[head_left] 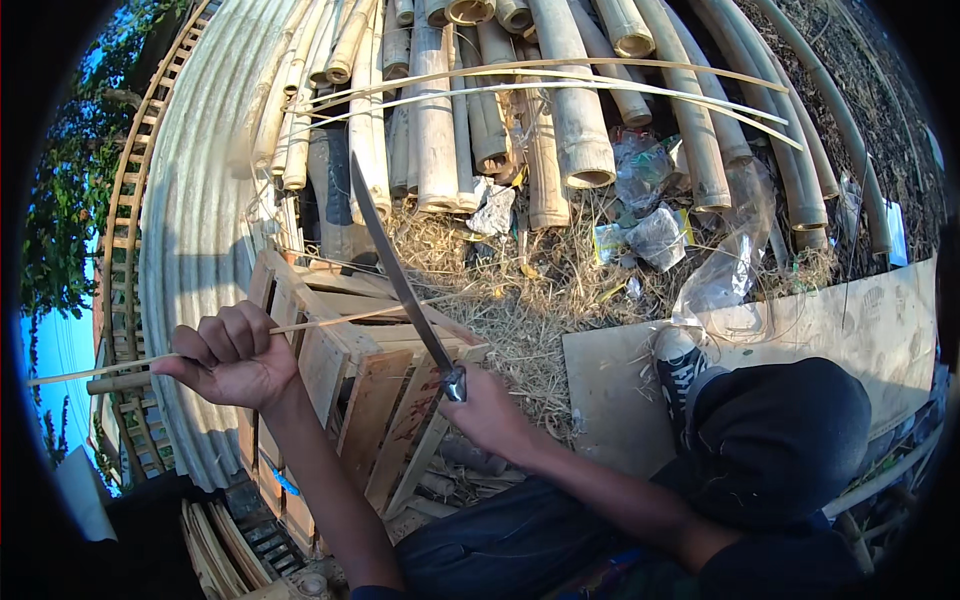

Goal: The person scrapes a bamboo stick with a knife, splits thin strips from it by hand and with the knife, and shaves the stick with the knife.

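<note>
My left hand (232, 352) is closed around a thin bamboo strip (330, 320), raised on the left side. One end of the strip sticks out past my thumb to the left; the other runs right, passing the blade. In my right hand (488, 408) is a machete (400, 280), its long dark blade slanting up and to the left. Blade and strip cross in view, but I cannot tell whether they touch. Below both hands stands a wooden crate (330, 350) of pale slats.
Several cut bamboo poles (583, 120) lie at the back, with long split strips (560, 75) across them. Corrugated sheeting (195, 200) stands at left. Shavings and plastic litter the ground (520, 350). A flat board (620, 390) lies by my shoe (680, 370). More strips (220, 550) sit lower left.
</note>
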A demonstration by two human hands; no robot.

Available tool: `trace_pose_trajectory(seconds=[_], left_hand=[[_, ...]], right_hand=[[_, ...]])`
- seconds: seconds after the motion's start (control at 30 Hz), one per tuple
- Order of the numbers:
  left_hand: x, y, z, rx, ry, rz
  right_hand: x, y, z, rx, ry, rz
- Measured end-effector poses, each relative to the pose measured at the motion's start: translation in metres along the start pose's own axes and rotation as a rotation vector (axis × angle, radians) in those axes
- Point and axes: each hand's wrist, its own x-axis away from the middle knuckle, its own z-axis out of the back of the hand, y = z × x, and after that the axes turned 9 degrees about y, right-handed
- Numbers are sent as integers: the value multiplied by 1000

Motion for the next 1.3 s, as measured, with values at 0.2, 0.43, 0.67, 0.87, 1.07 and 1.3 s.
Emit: trace_pose_trajectory(seconds=[0.2,0.43,0.67,0.87,1.07,1.3], left_hand=[[-4,-1,-8,-77,97,-22],[-18,8,21,-40,100,30],[-22,-5,16,-28,54,32],[-25,-9,-6,36,-106,109],[-25,-10,-3,15,-53,170],[-27,-21,-39,-388,288,-158]], right_hand=[[22,-43,-9,-104,-140,175],[-12,97,23,97,149,-7],[-4,88,31,301,92,-121],[18,-26,13,60,-95,84],[-15,86,35,316,121,-24],[-28,101,46,445,204,-69]])
